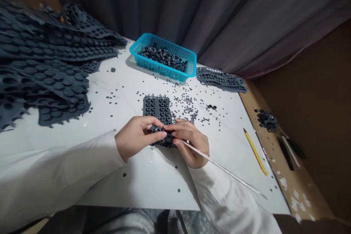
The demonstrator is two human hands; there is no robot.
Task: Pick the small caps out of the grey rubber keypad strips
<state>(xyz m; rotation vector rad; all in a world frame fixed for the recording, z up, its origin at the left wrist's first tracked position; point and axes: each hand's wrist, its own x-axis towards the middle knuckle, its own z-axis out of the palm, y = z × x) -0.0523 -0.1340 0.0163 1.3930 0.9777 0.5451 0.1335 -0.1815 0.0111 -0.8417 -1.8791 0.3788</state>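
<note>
Both hands meet at the near end of a small dark grey rubber sheet moulded with rows of ring-shaped parts, which lies flat on the white tabletop just ahead of the person. Curled around that near edge, the left hand pinches it between thumb and fingers, so it is closed on the sheet. Opposite it, the right hand presses its fingertips onto the same edge while gripping a long thin white rod, which slants back over the white sleeve toward the near right corner of the tabletop. Small dark punched-out rubber discs are scattered over the surface just beyond and to the right of the sheet. Farther back stands a turquoise perforated plastic basket holding loose dark rubber rings. To the left, a big heap of dark grey rubber sheets with round studs covers that side of the tabletop, and a smaller stack of perforated grey sheets lies right of the basket. A yellow pencil rests near the right edge, well apart from the hands.
</note>
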